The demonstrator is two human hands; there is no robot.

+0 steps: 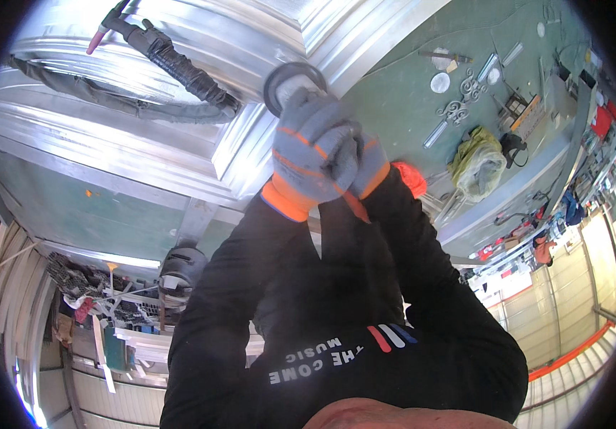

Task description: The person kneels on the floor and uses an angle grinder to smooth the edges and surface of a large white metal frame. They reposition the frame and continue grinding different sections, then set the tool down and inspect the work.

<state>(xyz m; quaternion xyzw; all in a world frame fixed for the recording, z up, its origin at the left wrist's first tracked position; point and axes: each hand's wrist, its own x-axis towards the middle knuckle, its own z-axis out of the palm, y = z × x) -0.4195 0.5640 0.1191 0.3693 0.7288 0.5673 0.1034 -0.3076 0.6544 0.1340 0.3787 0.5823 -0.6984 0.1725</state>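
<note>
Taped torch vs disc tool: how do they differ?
The taped torch is long and dark with a pinkish tip; the disc tool shows a round grey head. The taped torch lies unheld on the silver metalwork; the disc tool is in the gloved left hand and right hand. Both are at that metalwork.

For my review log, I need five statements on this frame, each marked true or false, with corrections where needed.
1. The left grip and right grip both wear gray-and-orange gloves. True.
2. The two grips are held wide apart. False: they are close together, just below the head of the disc tool.
3. A torch with a hose lies to the left of the grips, on bright metal framing. True.
4. The scroll-shaped pieces lie to the left of the grips. False: they lie to the right, on the greenish floor.
5. The person's sleeves are white. False: they are black.
</note>
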